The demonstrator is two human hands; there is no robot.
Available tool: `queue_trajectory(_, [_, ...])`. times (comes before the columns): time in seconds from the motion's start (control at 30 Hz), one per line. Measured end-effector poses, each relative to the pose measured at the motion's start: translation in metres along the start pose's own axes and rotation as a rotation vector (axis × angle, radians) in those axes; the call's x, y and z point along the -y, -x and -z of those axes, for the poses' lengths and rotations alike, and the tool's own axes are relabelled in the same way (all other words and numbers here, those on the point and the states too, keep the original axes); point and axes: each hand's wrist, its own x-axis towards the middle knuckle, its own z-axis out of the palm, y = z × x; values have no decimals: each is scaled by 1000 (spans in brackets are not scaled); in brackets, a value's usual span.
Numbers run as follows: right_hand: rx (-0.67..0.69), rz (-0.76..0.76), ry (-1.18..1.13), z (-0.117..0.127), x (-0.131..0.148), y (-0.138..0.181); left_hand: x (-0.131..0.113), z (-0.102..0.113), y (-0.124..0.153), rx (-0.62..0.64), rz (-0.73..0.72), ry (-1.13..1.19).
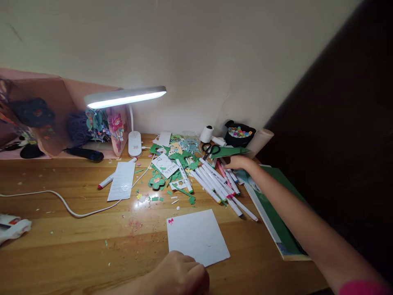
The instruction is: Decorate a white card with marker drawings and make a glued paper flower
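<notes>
A white square card (196, 237) with a small pink bow drawn in its corner lies on the wooden table. My left hand (181, 272) is curled into a loose fist at the card's near edge; what lies under its fingers is hidden. Farther off, my right hand (236, 162) reaches into a heap of white markers (211, 184), its fingers slightly apart by the far end of a pink marker (222, 171). Black-handled scissors (210, 150) and a folded green sheet (230, 152) are just beyond that hand.
Green paper scraps (186, 159) and a green flower cutout (156, 182) lie left of the markers. A lit lamp (129, 97) overhangs the table, its white cord (73, 211) running left. Behind stand a thread spool (206, 134) and black marker pouch (239, 137); a green pad (276, 205) lies right.
</notes>
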Motion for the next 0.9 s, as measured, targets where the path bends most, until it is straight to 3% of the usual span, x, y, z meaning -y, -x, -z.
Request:
queue_trajectory(0.13, [119, 49, 16, -15, 12, 26, -1, 0, 0, 44, 6, -36])
queue_trajectory(0.37, [21, 62, -19, -49, 18, 47, -2, 3, -1, 41, 4, -26])
queue_trajectory(0.53, [-23, 60, -90, -45, 8, 43, -2, 1, -2, 7, -18, -52])
queue_trajectory(0.77, [99, 141, -224, -33, 1, 58, 4, -7, -1, -73, -60, -140])
queue_trajectory(0.9, [79, 127, -234, -36, -1, 67, 3, -6, -3, -84, -60, -150])
